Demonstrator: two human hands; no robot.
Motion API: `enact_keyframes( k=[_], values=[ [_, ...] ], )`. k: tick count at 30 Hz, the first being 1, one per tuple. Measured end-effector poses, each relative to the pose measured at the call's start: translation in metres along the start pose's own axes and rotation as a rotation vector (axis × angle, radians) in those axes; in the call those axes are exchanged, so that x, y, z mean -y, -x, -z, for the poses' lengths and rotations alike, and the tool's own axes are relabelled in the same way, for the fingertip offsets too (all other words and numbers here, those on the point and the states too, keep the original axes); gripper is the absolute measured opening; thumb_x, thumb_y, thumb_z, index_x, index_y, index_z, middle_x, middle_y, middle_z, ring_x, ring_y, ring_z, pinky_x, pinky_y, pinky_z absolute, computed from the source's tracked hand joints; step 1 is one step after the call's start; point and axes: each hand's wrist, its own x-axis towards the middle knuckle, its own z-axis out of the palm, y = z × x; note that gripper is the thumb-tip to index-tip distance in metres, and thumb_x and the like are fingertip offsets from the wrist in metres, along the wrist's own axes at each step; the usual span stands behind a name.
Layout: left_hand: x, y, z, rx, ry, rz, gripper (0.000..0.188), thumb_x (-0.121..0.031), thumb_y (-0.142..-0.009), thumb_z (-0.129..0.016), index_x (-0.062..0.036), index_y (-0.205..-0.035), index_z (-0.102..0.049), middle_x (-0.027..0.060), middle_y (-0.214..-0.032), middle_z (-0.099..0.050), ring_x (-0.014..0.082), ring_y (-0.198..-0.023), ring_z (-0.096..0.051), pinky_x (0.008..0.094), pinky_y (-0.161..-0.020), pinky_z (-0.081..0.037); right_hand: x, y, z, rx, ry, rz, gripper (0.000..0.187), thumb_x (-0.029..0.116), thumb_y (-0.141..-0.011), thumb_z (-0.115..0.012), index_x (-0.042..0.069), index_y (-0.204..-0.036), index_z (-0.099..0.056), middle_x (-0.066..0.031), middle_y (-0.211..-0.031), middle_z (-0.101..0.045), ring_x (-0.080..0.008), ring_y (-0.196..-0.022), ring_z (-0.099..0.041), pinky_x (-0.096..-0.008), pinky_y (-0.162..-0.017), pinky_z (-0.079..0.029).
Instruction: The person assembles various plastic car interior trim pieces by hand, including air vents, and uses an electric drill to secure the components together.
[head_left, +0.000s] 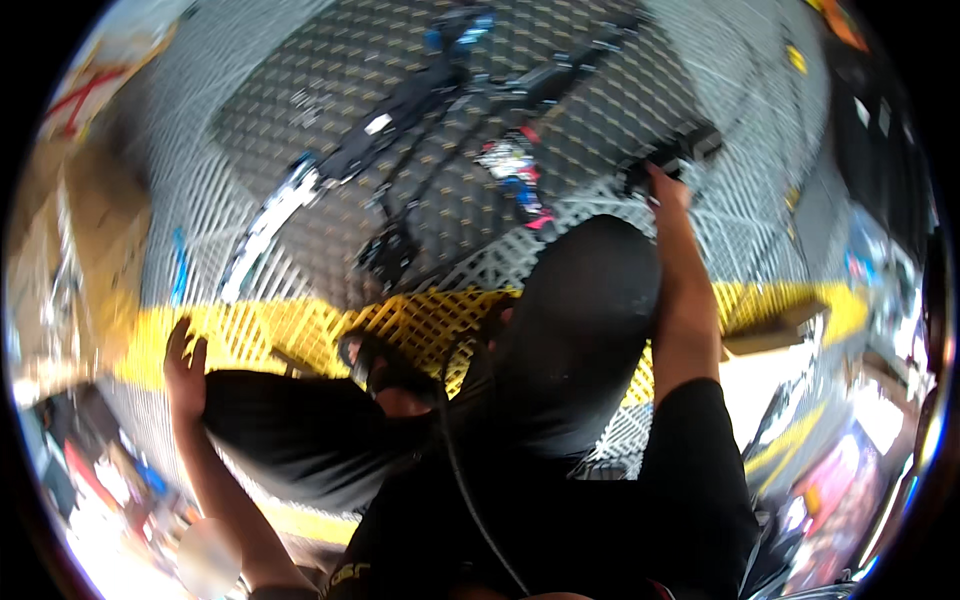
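Observation:
My left hand (184,368) hangs beside my bent left knee, fingers spread and holding nothing. Past my other knee, my right hand (668,188) reaches forward and grips a black blocky object (690,150) at the right edge of a dark quilted mat (330,70); blur hides its exact kind. On the mat lie a long black part with a white end (268,228), a black bar-shaped part (560,78) and a small bundle in red, white and blue (518,175). A black tangled piece (388,255) rests near my foot.
A large cardboard box (85,240) stands at the left. Grey grid flooring (180,150) surrounds the mat, with a yellow grid strip (235,335) on the near side. A cable (462,470) runs down between my legs. A flat cardboard piece (775,335) lies at the right.

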Motion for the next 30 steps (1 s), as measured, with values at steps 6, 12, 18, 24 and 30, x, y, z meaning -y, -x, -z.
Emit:
enact_keyframes(
  k=[6, 12, 18, 24, 30],
  values=[
    [-0.065, 0.003, 0.0, 0.068, -0.077, 0.065, 0.045, -0.023, -0.094, -0.069, 0.0001, -0.131, -0.06, 0.0205, -0.123, -0.066, 0.0307, -0.114, -0.064, 0.0371, -0.097, -0.049, -0.004, -0.022, 0.041, 0.231, -0.534, -0.179, 0.042, 0.015, -0.08, -0.081, -0.001, -0.113, -0.061, -0.0132, -0.109, -0.064, -0.0287, -0.097, -0.064, -0.048, -0.075, -0.061],
    [-0.101, -0.041, -0.038, -0.048, 0.003, 0.092, 0.048, -0.029, -0.095, -0.067, 0.0017, -0.13, -0.06, 0.0186, -0.121, -0.068, 0.0251, -0.11, -0.067, 0.0357, -0.094, -0.051, 0.057, 0.116, 0.034, 0.382, -0.619, 0.226, 0.049, 0.007, -0.085, -0.076, 0.006, -0.128, -0.053, -0.0071, -0.112, -0.063, -0.0231, -0.103, -0.063, -0.0444, -0.089, -0.056],
    [-0.114, -0.121, -0.184, -0.183, 1.001, 0.632, 0.039, -0.029, -0.093, -0.067, -0.0067, -0.125, -0.063, 0.0066, -0.118, -0.066, 0.0196, -0.098, -0.065, 0.0314, -0.082, -0.052, 0.177, 0.243, 0.015, 0.539, -0.75, 0.832, 0.056, -0.002, -0.086, -0.066, 0.006, -0.137, -0.046, -0.0112, -0.135, -0.053, -0.0256, -0.122, -0.053, -0.0469, -0.103, -0.045],
    [-0.121, -0.161, -0.319, -0.224, 1.731, 0.97, 0.064, -0.042, -0.085, -0.078, -0.0014, -0.129, -0.055, 0.0119, -0.122, -0.059, 0.0301, -0.114, -0.059, 0.0422, -0.091, -0.051, 0.23, 0.354, -0.064, 0.79, -0.535, 0.969, 0.059, 0.0, -0.088, -0.064, 0.0, -0.143, -0.043, -0.0143, -0.141, -0.05, -0.0263, -0.127, -0.051, -0.0458, -0.108, -0.041],
    [-0.118, -0.207, -0.31, -0.453, 1.857, 1.128, 0.047, -0.042, -0.082, -0.082, -0.0065, -0.107, -0.063, 0.0061, -0.103, -0.064, 0.0166, -0.085, -0.062, 0.0289, -0.068, -0.05, 0.198, 0.374, -0.125, 0.981, -0.106, 0.849, 0.07, -0.004, -0.081, -0.066, -0.001, -0.146, -0.041, -0.014, -0.134, -0.055, -0.0228, -0.124, -0.053, -0.0345, -0.109, -0.038]
  ],
)
